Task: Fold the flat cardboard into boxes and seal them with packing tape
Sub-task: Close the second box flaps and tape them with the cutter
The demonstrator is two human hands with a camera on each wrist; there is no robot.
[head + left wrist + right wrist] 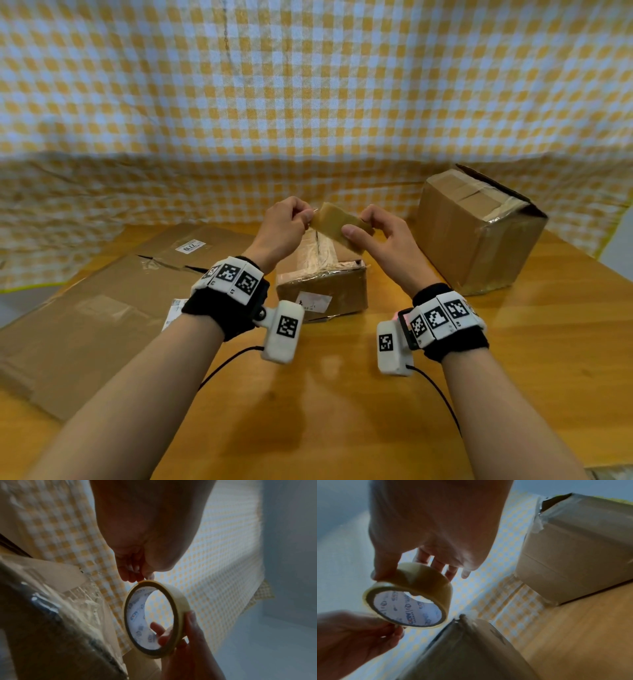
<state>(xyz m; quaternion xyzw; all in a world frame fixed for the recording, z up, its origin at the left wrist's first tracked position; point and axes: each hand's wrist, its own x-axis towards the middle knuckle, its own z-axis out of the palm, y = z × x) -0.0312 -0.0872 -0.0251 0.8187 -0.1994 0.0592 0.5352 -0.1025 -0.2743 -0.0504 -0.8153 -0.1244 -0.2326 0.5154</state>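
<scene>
Both hands hold a yellowish packing tape roll (336, 222) in the air above a small taped cardboard box (322, 291). My left hand (305, 216) pinches the roll's rim at its left end, shown from the left wrist with the fingertips (137, 576) on top of the roll (181, 601). My right hand (356, 226) grips the other side, thumb on the near face and fingers behind. From the right wrist, the roll (426, 578) hangs under the right fingers (435, 563), over the small box (462, 649). Whether a loose tape end is lifted cannot be told.
A larger taped box (479, 240) stands at the right rear of the wooden table (342, 411). Flat cardboard sheets (85, 318) with labels lie on the left. A yellow checked cloth (308, 102) hangs behind the table.
</scene>
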